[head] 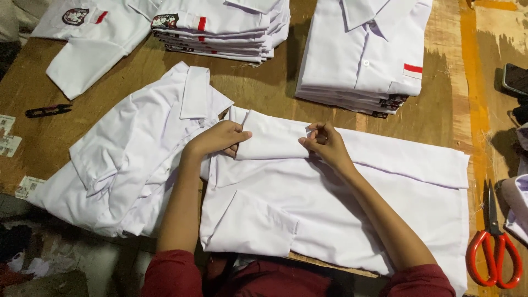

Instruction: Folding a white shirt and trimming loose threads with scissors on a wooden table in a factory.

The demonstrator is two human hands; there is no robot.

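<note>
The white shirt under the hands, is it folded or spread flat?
Partly folded: the white shirt lies flat, one sleeve doubled over it, pinched by left hand and right hand.

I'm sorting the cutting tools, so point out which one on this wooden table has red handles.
The large scissors at the table's right edge, beside the white shirt being folded; the small thread snips on the left are all black.

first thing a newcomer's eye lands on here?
Probably the white shirt spread across the middle of the wooden table, with the left hand and right hand both pinching its folded sleeve. Next, the stacks of folded white shirts along the far edge, with their red stripes. Then the red-handled scissors at the right edge.
</note>
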